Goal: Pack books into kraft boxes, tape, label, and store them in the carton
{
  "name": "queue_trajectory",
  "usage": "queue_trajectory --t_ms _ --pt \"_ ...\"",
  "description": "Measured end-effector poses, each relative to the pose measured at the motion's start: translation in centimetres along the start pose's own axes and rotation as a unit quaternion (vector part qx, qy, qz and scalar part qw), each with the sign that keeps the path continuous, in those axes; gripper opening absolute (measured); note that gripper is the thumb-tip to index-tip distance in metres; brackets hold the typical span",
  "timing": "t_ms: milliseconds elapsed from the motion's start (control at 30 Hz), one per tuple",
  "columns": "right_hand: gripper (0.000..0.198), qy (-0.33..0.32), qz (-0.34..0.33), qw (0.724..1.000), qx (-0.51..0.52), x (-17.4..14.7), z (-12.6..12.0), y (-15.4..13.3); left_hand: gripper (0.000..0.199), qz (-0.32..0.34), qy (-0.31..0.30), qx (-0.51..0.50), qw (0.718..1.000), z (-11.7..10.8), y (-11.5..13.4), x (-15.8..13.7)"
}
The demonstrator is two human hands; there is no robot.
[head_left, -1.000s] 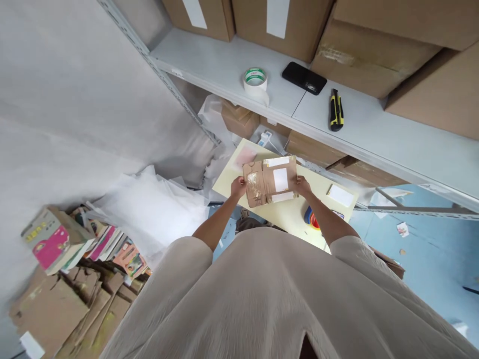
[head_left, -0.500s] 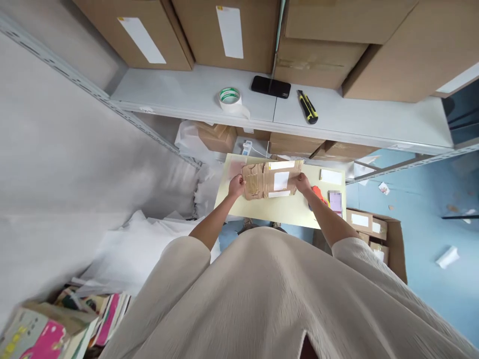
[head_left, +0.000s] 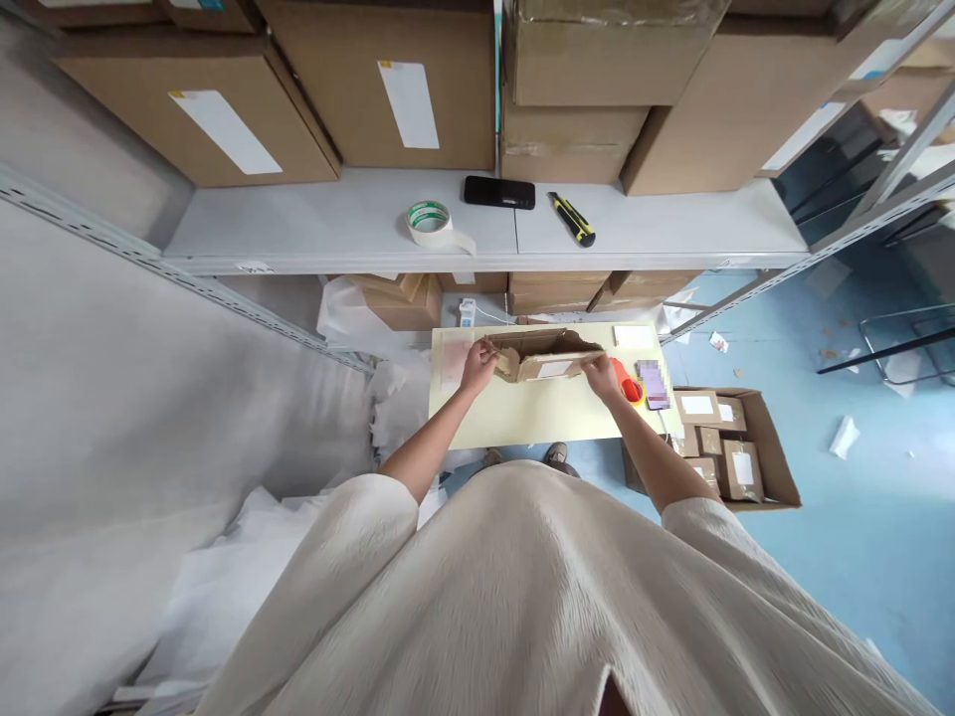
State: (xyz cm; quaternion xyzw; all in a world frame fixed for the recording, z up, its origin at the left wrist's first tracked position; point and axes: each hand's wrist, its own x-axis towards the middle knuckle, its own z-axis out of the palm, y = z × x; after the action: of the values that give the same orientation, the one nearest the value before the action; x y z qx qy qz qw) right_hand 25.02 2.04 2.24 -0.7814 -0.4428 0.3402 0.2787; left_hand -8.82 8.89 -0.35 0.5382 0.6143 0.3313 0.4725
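Note:
Between my two hands is a brown cardboard box with a white label, its top spread open towards me over the pale yellow table. My left hand grips the torn flap at its left end. At the other end, my right hand pinches the near edge of the cardboard. Just right of that hand lie a red tape dispenser and a phone with a lit screen. The box's inside is dark, and I cannot make out any contents.
Above the table runs a grey shelf with a tape roll, a black phone, a yellow-black utility knife and large cartons. An open carton of small boxes stands right of the table. White wrapping sheets lie at left.
The cardboard was flat between my hands with its label facing up; now it is opened out, showing its hollow inside. My view has shifted, revealing more of the shelf and floor.

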Motion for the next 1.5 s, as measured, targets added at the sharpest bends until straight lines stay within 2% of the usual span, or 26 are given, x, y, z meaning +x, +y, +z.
queue_trajectory --t_ms 200,367,467,533,667,767,933,1000,1100,1200,1333,1433,1500 --pt "0.044 -0.041 -0.057 0.997 0.045 -1.4 -0.3 -0.4 0.063 0.017 -0.051 -0.073 0.996 0.8 0.2 -0.2" --pt "0.071 -0.096 -0.148 0.978 0.108 -2.1 -0.9 -0.7 0.065 0.061 -0.071 -0.101 0.990 1.3 0.1 -0.1" --pt "0.084 -0.121 -0.177 0.968 0.129 -2.5 -1.4 -0.8 0.065 0.077 -0.064 -0.088 0.991 1.3 -0.1 -0.5" --pt "0.084 -0.132 -0.180 0.968 0.119 -2.6 -1.8 -0.7 0.066 0.079 -0.044 -0.079 0.993 1.1 -0.3 -0.8" --pt "0.072 -0.131 -0.198 0.969 0.064 -2.5 -2.4 -0.2 0.061 0.080 -0.009 -0.049 0.996 0.6 0.0 -1.5" --pt "0.065 -0.134 -0.213 0.967 0.045 -2.3 -2.5 0.1 0.053 0.104 -0.036 -0.001 0.994 0.2 0.7 -2.2" --pt "0.055 -0.134 -0.197 0.971 0.008 -1.7 -2.7 -0.1 0.056 0.113 -0.099 0.075 0.986 -0.3 1.4 -3.2" --pt "0.052 -0.126 -0.189 0.974 -0.003 -1.5 -2.6 -0.3 0.051 0.121 -0.099 0.100 0.983 -0.3 1.3 -3.3" --pt "0.049 -0.103 -0.160 0.982 -0.009 -1.4 -2.3 -0.7 0.045 0.127 -0.063 0.110 0.984 0.0 1.0 -3.2" --pt "0.056 -0.082 -0.148 0.985 -0.011 -1.2 -2.1 -1.0 0.060 0.121 -0.033 0.097 0.987 0.6 0.8 -3.0" --pt "0.082 -0.075 -0.180 0.980 -0.047 -0.7 -2.1 -1.4 0.088 0.133 -0.026 0.123 0.983 0.9 1.1 -2.5" --pt "0.094 -0.091 -0.197 0.972 -0.090 0.0 -2.4 -1.7 0.091 0.149 -0.046 0.155 0.976 0.7 1.6 -2.0" --pt "0.096 -0.102 -0.206 0.966 -0.116 0.4 -2.7 -1.8 0.087 0.156 -0.053 0.166 0.972 0.5 1.9 -1.9"
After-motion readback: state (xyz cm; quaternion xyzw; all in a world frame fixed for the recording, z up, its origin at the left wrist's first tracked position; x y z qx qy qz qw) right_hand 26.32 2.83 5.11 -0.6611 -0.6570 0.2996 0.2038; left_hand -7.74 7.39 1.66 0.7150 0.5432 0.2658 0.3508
